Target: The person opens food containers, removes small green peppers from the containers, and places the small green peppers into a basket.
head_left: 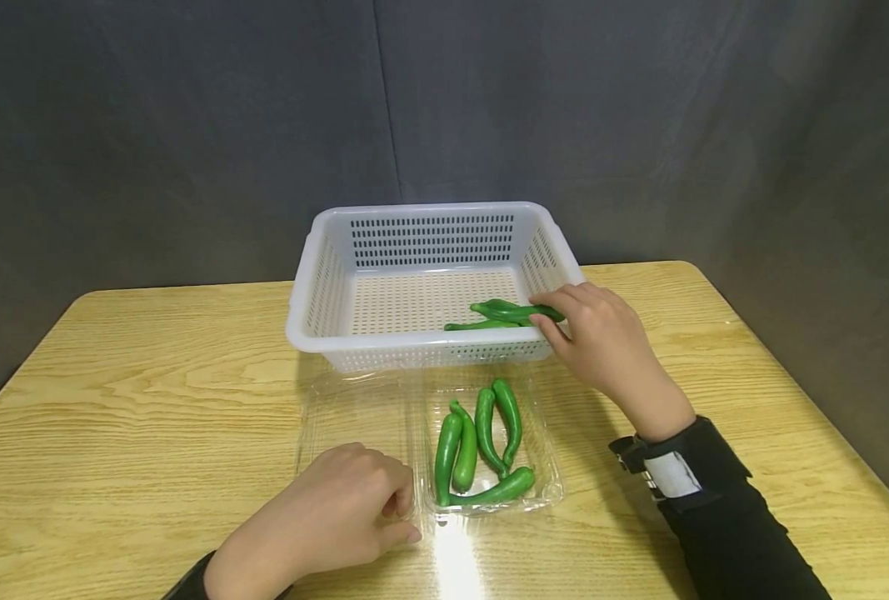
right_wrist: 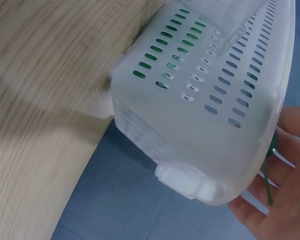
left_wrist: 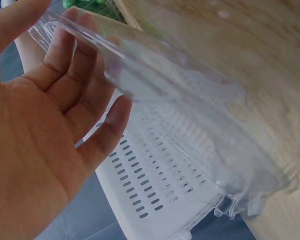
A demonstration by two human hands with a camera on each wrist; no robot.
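Note:
My right hand (head_left: 601, 337) reaches over the front right rim of a white perforated basket (head_left: 432, 340) and pinches a long green chili pepper (head_left: 517, 312) between thumb and fingers. Another green pepper (head_left: 481, 326) lies beneath it in the basket. In front stands an opened clear plastic clamshell box (head_left: 549, 492), with several green peppers (head_left: 485, 429) in its right half. My left hand (head_left: 342, 508) is at the near edge of the left half, its fingers loosely bent and the thumb apart. In the left wrist view, some fingertips show through the clear plastic (left_wrist: 190, 110).
A wooden table (head_left: 152, 392) carries the basket and the box. The basket stands close behind the box, near the table's far edge. Behind the table hangs a dark grey cloth (head_left: 227, 142).

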